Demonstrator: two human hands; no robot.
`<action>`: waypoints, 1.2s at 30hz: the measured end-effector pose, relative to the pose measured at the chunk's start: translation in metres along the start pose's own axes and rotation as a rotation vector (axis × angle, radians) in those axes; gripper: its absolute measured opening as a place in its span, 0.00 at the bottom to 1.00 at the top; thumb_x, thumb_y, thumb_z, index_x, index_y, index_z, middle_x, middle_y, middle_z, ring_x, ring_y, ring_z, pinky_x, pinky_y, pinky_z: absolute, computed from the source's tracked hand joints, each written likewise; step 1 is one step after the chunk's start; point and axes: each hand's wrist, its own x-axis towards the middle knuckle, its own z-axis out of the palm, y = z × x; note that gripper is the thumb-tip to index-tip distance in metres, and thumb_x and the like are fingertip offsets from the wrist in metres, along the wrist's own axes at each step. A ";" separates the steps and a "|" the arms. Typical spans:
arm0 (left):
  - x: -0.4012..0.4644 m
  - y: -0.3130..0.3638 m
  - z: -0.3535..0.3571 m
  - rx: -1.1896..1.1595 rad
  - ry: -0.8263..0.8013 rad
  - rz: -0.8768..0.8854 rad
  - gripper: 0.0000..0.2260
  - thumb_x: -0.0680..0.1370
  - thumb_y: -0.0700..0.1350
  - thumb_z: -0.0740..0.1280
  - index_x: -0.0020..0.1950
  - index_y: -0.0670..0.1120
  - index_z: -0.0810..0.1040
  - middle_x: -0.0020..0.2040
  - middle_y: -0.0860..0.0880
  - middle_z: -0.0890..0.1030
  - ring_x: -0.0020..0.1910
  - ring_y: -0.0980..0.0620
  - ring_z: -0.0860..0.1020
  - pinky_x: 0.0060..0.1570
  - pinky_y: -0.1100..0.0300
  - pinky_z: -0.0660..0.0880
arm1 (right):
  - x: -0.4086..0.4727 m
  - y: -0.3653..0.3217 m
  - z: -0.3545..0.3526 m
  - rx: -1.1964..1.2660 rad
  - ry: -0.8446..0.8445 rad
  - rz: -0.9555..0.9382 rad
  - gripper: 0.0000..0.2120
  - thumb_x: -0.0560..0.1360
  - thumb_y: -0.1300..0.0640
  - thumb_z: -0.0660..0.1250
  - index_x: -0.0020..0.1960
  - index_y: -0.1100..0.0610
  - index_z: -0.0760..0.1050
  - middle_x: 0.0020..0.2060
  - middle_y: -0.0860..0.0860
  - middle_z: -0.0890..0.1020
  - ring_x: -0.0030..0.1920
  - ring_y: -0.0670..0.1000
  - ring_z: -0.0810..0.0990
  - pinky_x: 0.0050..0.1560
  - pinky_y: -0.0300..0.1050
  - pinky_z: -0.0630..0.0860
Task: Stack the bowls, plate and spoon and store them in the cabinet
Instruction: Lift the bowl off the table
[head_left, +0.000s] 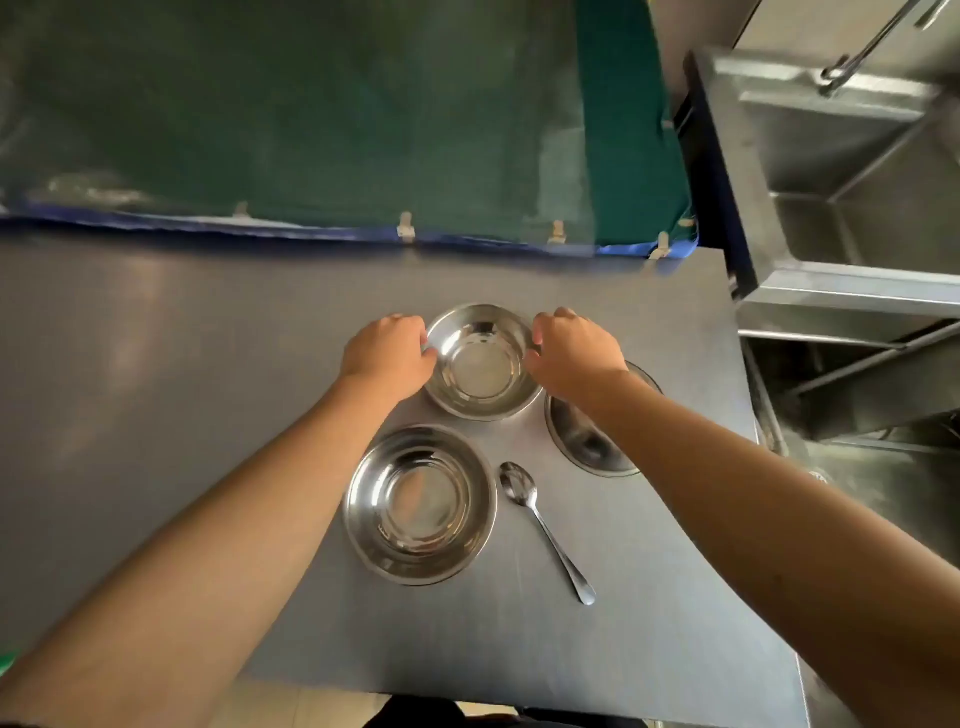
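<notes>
A steel bowl (483, 364) sits at the far middle of the grey table (156, 364). My left hand (387, 353) grips its left rim and my right hand (574, 351) grips its right rim. A wider steel bowl (420, 504) rests nearer to me. To its right lies a steel spoon (543, 525), its handle pointing towards me and to the right. A steel plate (592, 441) lies at the right, partly hidden under my right forearm.
A green cloth (311, 114) with a blue hem hangs behind the table, held by clips. A steel sink (841, 156) and steel shelving stand to the right. The table's right edge runs close to the plate.
</notes>
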 end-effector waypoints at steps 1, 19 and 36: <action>0.001 0.000 0.004 -0.002 -0.016 -0.016 0.09 0.77 0.50 0.66 0.53 0.48 0.81 0.53 0.45 0.82 0.50 0.40 0.79 0.41 0.55 0.69 | 0.003 0.001 0.004 0.013 -0.028 0.026 0.12 0.79 0.53 0.64 0.60 0.57 0.77 0.54 0.56 0.78 0.51 0.60 0.80 0.47 0.54 0.79; 0.033 -0.009 0.059 -0.366 -0.067 -0.348 0.18 0.77 0.43 0.68 0.67 0.45 0.78 0.60 0.44 0.83 0.58 0.41 0.80 0.58 0.51 0.77 | 0.026 0.012 0.061 0.348 -0.114 0.298 0.18 0.77 0.69 0.58 0.66 0.64 0.71 0.61 0.62 0.77 0.57 0.64 0.78 0.49 0.46 0.69; -0.046 -0.043 0.009 -0.838 0.037 -0.366 0.15 0.75 0.41 0.70 0.61 0.51 0.81 0.50 0.58 0.81 0.43 0.47 0.85 0.44 0.46 0.84 | -0.027 -0.029 0.017 0.419 0.002 0.233 0.22 0.77 0.65 0.62 0.70 0.56 0.73 0.58 0.55 0.83 0.54 0.59 0.82 0.53 0.54 0.82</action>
